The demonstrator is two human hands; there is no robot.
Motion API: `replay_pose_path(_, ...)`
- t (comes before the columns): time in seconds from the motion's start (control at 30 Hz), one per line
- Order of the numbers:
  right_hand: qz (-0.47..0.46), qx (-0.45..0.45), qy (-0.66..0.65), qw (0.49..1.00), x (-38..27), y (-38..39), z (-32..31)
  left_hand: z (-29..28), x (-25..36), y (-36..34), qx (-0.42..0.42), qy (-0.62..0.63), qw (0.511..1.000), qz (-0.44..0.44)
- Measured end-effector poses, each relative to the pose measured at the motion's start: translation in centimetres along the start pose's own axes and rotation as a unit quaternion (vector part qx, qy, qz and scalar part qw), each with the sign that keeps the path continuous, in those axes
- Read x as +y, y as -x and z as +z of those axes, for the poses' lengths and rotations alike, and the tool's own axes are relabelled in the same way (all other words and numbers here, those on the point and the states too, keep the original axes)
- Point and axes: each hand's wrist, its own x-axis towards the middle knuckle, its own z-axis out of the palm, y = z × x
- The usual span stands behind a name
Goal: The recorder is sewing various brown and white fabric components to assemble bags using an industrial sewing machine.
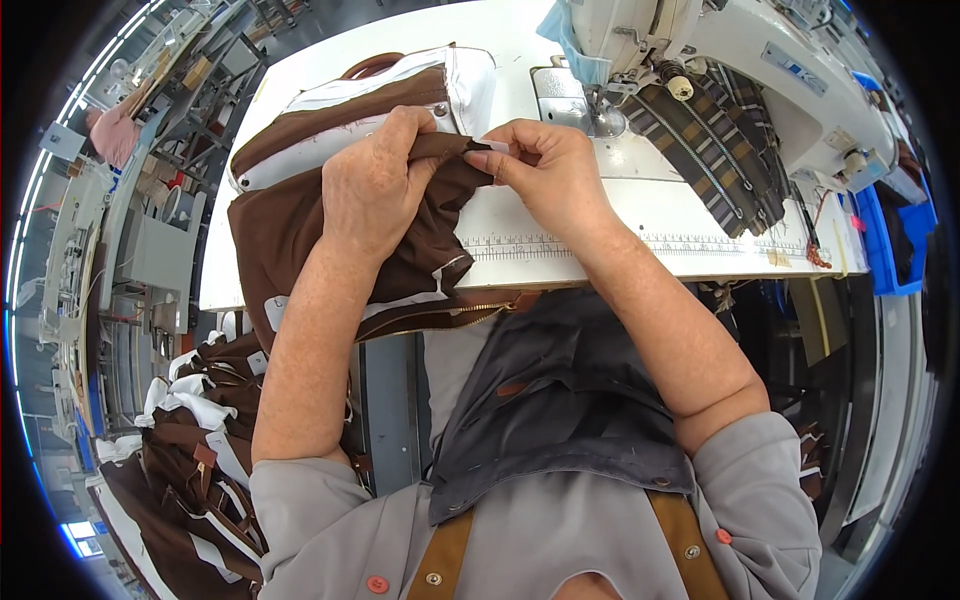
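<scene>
A brown and white fabric bag (285, 215), turned partly inside out, lies over the left half of a white sewing table (570, 270). My left hand (375, 180) is closed on the brown fabric near its upper edge. Beside it, my right hand (545, 170) pinches the end of that same edge, where a small white piece (492, 147) shows between thumb and fingers. A brass zipper (440, 322) runs along the bag's lower side, hanging at the table's front edge. The brown handle (375, 65) sticks up at the far side.
To the right stands a sewing machine (800, 75), its needle area just beyond my right hand, with a blue face mask hung on it. Plaid strips with zippers (705, 150) lie under its arm. More brown bags (190, 470) are heaped at lower left; a blue bin (895, 240) hangs right.
</scene>
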Motion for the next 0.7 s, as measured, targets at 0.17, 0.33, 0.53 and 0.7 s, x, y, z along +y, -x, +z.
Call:
replay_pose_path(0.17, -0.003, -0.051, 0.082, 0.995, -1.1, -0.2, -1.3, -2.0, -0.4, -1.3, -0.02, -0.166, 0.982, 0.091)
replay_pose_path(0.33, -0.032, -0.092, 0.124, 0.987, -2.3, 0.0, -3.2, -2.7, -0.1, -6.0, -0.097, -0.183, 0.962, 0.175)
replay_pose_path(0.53, -0.055, -0.063, 0.108, 0.991, -1.5, 0.6, -3.9, -0.3, -0.9, -9.2, -0.249, -0.051, 0.929, 0.269)
replay_pose_path(0.7, -0.058, -0.068, 0.134, 0.987, -1.6, 0.0, -4.4, -0.2, -1.4, -7.6, -0.309, -0.037, 0.944, 0.11)
